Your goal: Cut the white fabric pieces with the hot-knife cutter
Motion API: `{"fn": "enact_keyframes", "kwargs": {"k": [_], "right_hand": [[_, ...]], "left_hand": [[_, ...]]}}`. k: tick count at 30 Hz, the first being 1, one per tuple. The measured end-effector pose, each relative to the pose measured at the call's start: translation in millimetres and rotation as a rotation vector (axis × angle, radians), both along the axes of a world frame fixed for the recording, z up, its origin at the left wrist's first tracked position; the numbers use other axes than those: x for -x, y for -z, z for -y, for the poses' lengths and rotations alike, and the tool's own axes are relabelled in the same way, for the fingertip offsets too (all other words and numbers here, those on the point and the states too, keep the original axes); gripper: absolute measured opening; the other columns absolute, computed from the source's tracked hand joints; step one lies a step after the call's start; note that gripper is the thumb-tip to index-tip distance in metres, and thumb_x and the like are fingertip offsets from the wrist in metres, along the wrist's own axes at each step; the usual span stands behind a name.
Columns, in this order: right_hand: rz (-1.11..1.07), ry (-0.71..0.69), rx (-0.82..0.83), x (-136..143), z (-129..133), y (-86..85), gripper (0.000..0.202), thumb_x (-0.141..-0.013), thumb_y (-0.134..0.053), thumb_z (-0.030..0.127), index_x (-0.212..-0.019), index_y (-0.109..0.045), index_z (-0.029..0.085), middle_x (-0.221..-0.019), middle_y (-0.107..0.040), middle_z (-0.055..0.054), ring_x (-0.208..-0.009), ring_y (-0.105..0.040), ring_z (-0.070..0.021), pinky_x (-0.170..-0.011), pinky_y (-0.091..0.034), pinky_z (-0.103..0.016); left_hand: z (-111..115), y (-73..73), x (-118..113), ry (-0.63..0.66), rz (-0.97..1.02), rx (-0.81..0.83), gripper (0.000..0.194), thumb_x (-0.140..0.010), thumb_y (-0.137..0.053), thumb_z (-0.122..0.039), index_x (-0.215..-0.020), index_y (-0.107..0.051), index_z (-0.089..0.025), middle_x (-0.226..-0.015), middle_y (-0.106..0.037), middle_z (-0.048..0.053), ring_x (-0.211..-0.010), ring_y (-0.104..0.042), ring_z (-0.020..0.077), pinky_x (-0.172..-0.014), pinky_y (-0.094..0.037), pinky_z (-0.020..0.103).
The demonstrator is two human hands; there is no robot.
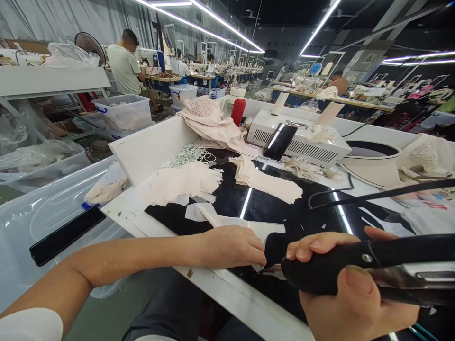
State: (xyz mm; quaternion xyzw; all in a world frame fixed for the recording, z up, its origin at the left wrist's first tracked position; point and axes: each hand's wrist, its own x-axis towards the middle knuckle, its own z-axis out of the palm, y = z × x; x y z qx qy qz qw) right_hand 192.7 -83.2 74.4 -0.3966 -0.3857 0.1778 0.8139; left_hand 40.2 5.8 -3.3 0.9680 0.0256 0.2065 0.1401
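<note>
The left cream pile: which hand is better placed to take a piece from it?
Probably the left hand: it is nearer the pile, while the right hand grips a black tool.

Black tool [405,251] in right hand [355,303]: cut off by right edge. Left hand [229,246]: covers part of pale fabric [265,228]; grip indiscernible. Left sleeve [31,326]: cut off at lower-left corner. Distant machines [245,71]: too small to identify.

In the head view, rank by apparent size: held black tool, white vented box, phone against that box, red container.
1. Black tool, enlarged by nearness
2. White vented box
3. Phone
4. Red container
</note>
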Motion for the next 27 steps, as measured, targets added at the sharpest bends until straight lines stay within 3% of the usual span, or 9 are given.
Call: {"fn": "enact_keyframes", "kwargs": {"k": [9,15,21,27], "right_hand": [[-0.012,-0.006,0.020,-3.6,1.5,0.4,0.048,-0.068,-0.081,0.031,-0.111,-0.062,0.026,-0.065,-0.070,0.009,-0.045,-0.056,-0.0203,-0.038,-0.056,-0.035],[0.033,-0.004,-0.005,-4.7,0.9,3.2,0.046,-0.072,-0.084,0.034,-0.111,-0.062,0.026,-0.066,-0.071,0.009,-0.045,-0.056,-0.0200,-0.039,-0.057,-0.036],[0.033,0.003,-0.015,-3.3,-1.3,-0.5,0.046,-0.070,-0.082,0.031,-0.111,-0.061,0.026,-0.064,-0.070,0.010,-0.044,-0.055,-0.0196,-0.038,-0.057,-0.035],[0.019,-0.010,-0.008,-3.5,-1.2,-0.7,0.046,-0.070,-0.082,0.030,-0.110,-0.061,0.026,-0.064,-0.070,0.010,-0.044,-0.055,-0.0196,-0.037,-0.056,-0.034]], "left_hand": [[-1.7,-1.3,1.5,0.014,0.119,0.109,0.012,-0.110,-0.071,-0.015,-0.106,-0.082,-0.012,-0.112,-0.081,0.009,-0.099,-0.075,0.0215,-0.096,-0.056,0.031],[-2.2,-3.9,-5.9,-0.013,0.065,0.145,0.012,-0.108,-0.078,-0.022,-0.099,-0.081,-0.015,-0.104,-0.081,0.006,-0.096,-0.075,0.0212,-0.095,-0.054,0.032],[-2.0,-4.3,-5.0,-0.031,0.052,0.140,0.007,-0.105,-0.079,-0.014,-0.098,-0.080,-0.014,-0.102,-0.081,0.006,-0.096,-0.075,0.0206,-0.095,-0.053,0.032],[-0.9,-1.6,-1.5,-0.031,0.072,0.086,0.007,-0.106,-0.077,-0.014,-0.100,-0.081,-0.014,-0.106,-0.081,0.007,-0.095,-0.074,0.0210,-0.094,-0.054,0.032]]}}
